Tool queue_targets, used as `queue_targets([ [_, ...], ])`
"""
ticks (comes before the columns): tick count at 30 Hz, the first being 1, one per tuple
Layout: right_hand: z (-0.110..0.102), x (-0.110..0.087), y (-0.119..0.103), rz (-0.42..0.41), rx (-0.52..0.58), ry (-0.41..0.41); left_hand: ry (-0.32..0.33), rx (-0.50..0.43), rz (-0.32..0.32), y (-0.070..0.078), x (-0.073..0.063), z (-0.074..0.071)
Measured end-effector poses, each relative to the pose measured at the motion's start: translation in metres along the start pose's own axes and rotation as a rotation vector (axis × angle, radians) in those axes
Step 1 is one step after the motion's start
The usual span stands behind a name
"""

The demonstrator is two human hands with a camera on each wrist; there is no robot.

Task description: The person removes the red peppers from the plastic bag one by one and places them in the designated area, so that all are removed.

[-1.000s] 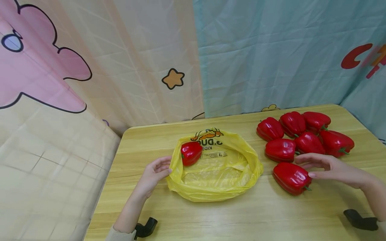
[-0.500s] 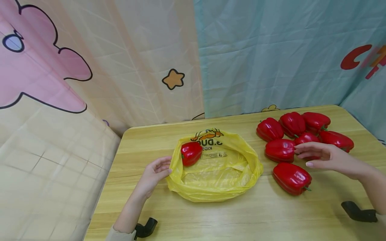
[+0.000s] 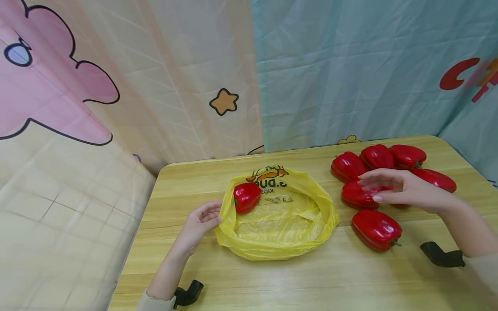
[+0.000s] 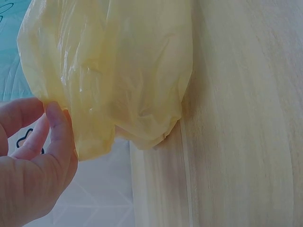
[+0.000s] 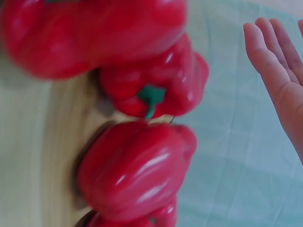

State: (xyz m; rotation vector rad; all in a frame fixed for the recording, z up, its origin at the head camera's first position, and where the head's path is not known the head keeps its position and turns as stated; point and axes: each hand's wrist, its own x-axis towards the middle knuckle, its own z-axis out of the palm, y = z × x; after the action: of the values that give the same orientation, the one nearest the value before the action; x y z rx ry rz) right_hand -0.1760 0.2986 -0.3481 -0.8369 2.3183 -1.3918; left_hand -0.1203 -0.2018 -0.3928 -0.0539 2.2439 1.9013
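A yellow plastic bag (image 3: 280, 250) lies on the table with its mouth spread wide and a red bell pepper (image 3: 247, 198) inside at its left. My left hand (image 3: 198, 224) pinches the bag's left rim between thumb and fingers; the left wrist view shows the thin film (image 4: 128, 71) hanging from that grip. Above the pepper group is my right hand (image 3: 404, 190), fingers loosely bent, holding nothing. It partly covers a bell pepper (image 3: 355, 196) and hides most of another. In the right wrist view the right hand (image 5: 279, 71) is apart from the peppers (image 5: 135, 175).
Nearest me on the right lies a single bell pepper (image 3: 376, 230). Behind it several more peppers (image 3: 377, 157) sit close together near the table's back right. A printed curtain (image 3: 334, 77) hangs along the back edge of the wooden table (image 3: 272, 285).
My right hand has lifted off the near bell pepper and moved up and left over the group, empty. The left hand and the bag have stayed in place.
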Motion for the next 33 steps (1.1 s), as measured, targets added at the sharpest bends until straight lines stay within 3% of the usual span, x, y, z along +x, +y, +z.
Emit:
queue_targets([
  [9,0.009,0.031,-0.021,-0.026,0.008,-0.028,-0.002,0.000,-0.008,0.000,0.000,0.001],
  [15,0.017,0.051,-0.031,0.015,-0.012,-0.033,-0.001,-0.002,-0.010,0.000,0.000,0.001],
  [33,0.049,0.110,-0.042,-0.006,0.074,-0.131,-0.005,-0.004,-0.003,0.000,0.002,0.001],
])
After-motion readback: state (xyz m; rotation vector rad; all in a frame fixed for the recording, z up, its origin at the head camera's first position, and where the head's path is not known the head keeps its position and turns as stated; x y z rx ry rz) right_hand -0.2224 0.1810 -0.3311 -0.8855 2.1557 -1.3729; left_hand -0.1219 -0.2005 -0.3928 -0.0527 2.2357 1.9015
